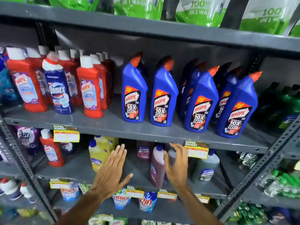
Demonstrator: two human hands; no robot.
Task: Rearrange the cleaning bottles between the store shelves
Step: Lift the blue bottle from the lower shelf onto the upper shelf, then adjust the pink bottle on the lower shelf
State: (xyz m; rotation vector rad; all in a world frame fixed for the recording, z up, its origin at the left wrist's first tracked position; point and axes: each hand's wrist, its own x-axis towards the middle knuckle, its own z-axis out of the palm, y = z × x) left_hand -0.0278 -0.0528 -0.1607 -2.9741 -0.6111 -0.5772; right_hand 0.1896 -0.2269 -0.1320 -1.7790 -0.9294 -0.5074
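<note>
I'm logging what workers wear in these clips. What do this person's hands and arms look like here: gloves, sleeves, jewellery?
Both arms are bare as far as the frame shows: no sleeves in view. The left hand and right hand wear no gloves. No rings, watch or bracelet show on the fingers or wrists. The nails look short and unpainted. No markings show on either forearm.

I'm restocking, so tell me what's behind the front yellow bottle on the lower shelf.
Behind the front yellow bottle stands a second yellow bottle, with a third yellow one partly showing farther back. Anything deeper is hidden in shadow under the shelf above.
</note>
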